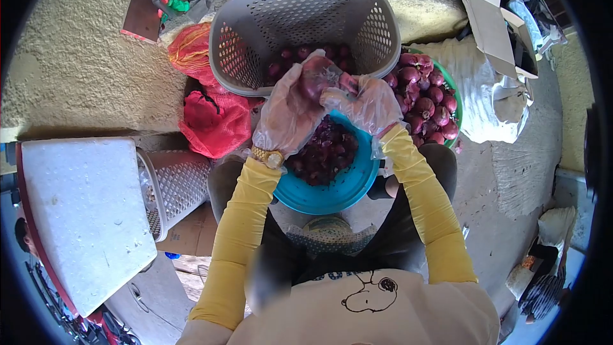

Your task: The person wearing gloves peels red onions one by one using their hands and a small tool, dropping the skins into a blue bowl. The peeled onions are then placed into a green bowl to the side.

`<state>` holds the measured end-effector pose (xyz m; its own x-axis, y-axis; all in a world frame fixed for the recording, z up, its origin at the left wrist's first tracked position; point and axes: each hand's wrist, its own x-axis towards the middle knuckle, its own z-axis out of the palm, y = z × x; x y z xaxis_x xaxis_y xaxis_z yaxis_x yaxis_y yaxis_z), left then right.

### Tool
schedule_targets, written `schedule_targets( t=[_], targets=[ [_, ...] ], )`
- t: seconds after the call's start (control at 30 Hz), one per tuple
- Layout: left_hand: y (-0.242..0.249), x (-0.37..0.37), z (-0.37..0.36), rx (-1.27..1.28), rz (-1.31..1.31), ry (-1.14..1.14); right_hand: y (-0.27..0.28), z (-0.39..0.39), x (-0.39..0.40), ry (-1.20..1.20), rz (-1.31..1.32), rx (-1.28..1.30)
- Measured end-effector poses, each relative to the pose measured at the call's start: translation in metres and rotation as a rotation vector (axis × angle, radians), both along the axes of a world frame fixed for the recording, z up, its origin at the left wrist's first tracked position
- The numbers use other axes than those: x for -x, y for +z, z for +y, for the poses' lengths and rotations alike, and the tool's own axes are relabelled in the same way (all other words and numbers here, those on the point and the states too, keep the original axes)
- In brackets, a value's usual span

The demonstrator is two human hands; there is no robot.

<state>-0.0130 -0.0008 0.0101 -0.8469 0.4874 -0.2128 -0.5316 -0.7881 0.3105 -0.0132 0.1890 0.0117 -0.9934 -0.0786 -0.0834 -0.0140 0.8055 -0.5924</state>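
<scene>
clasped in left hand (286, 107), red onion (315, 80) sat upper centre of frame, right hand (371, 103) pinched a small reddish item (348, 83), unclear what; steady hold, slow turns over blue basin (329, 202) seemed best.

The head-worn camera looks forward and steeply down, past the shirt (408, 310) to the blue basin (322, 203) close below.

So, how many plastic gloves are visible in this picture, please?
2: one glove on the left hand, holding an onion; another glove on the right hand. Others may be hidden.
</scene>
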Motion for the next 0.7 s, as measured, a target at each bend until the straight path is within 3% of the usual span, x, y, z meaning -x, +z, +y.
schedule_targets(
  t=[0.17,0.27,0.4,0.47,0.5,0.57,0.6,0.67,0.7],
  targets=[
    [-0.015,0.002,0.022,0.34,0.348,0.281,-0.002,-0.004,-0.003,-0.024,0.044,0.201],
    [-0.037,-0.004,0.028,0.225,0.195,0.369,-0.004,-0.01,-0.004,0.093,0.131,0.007],
    [-0.049,-0.005,0.029,0.149,0.255,0.412,0.001,-0.013,-0.005,0.107,0.168,-0.063],
    [-0.043,-0.004,0.026,0.132,-0.011,0.366,0.008,-0.012,-0.005,0.12,0.114,-0.116],
    [-0.047,-0.003,0.023,0.132,-0.01,0.362,0.008,-0.012,-0.005,0.117,0.114,-0.116],
    [-0.055,-0.002,0.018,0.463,0.052,0.367,0.008,-0.009,-0.004,0.121,0.076,-0.216],
    [-0.051,-0.002,0.013,0.458,0.053,0.365,0.008,-0.007,-0.004,0.119,0.076,-0.221],
    [-0.031,-0.002,0.004,0.039,-0.082,0.066,0.012,-0.005,-0.005,0.112,0.117,-0.252],
    [-0.026,-0.002,0.004,0.034,-0.076,0.07,0.018,-0.003,-0.005,0.115,0.123,-0.257]
  ],
)
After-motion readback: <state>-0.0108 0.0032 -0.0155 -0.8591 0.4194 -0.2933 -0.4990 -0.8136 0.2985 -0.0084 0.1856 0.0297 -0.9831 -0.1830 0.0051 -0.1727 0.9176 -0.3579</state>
